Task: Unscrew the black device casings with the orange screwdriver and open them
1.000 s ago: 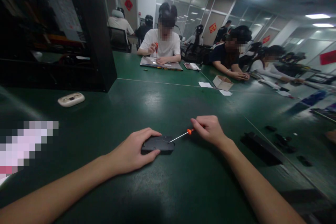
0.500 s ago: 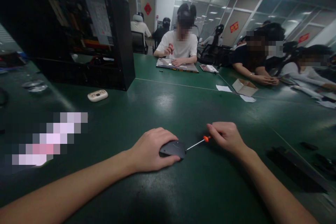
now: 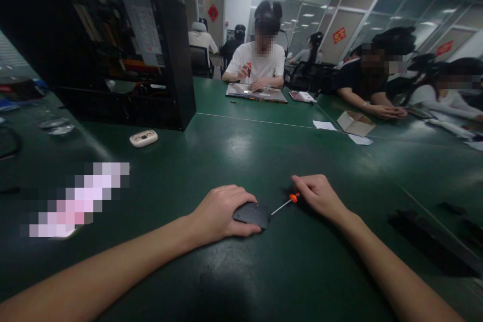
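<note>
On the green tabletop, my left hand [image 3: 222,211] is closed around a dark grey computer mouse [image 3: 251,215], fingers along its far side and thumb along the near side. My right hand [image 3: 319,193] is curled around the handle of a screwdriver [image 3: 281,206]. An orange collar and a thin metal shaft stick out of the fist toward the left. The shaft's tip is at the right end of the mouse; whether it touches or lies just beside it, I cannot tell. Most of the handle is hidden by my fingers.
An open black computer case [image 3: 184,70] stands at the left, with a pale earbud case [image 3: 144,138] before it. Far right lies a blurred dark part [image 3: 430,241]. Across the table, a person [image 3: 260,63] works on a flat panel [image 3: 256,93]. A small cardboard box [image 3: 355,124] sits beyond.
My right hand and the screwdriver have shifted slightly left, closer to the mouse. The left hand keeps its hold on the mouse. The view has turned a little.
</note>
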Motion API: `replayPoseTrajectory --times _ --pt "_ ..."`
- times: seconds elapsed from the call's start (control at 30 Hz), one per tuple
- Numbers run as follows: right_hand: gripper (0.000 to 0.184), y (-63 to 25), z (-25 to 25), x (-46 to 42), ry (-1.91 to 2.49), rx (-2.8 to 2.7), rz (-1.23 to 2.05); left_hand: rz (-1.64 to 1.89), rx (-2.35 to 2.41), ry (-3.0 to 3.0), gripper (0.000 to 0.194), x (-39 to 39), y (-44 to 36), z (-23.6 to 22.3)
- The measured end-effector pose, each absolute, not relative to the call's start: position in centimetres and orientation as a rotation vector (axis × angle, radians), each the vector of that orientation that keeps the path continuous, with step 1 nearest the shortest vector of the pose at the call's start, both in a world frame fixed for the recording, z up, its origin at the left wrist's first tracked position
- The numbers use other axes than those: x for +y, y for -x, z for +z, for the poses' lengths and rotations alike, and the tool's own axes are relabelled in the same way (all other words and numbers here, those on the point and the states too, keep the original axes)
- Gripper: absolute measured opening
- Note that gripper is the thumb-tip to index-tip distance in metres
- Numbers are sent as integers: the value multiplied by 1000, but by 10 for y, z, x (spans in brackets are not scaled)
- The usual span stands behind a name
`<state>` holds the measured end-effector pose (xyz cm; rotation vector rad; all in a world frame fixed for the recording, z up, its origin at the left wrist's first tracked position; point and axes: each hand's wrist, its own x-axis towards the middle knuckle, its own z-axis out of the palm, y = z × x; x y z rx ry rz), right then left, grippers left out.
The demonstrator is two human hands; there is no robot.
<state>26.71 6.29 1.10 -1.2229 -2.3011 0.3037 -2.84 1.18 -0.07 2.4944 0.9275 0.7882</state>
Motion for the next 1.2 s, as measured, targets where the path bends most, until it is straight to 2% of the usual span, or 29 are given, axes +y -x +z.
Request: replayPoseTrajectory --times 0.17,0.77,1.03,1.2 --pt "59 -262 6 67 1252 -2316 447 779 900 -2531 44 13 30 0" --pt "58 -262 4 64 1236 -2288 422 767 865 -2523 40 11 34 0" --pt "55 -260 19 50 1012 -2377 -29 778 869 -2527 41 11 35 -3" --pt "56 -254 13 52 1016 -2554 235 808 849 -2519 42 10 34 -3"
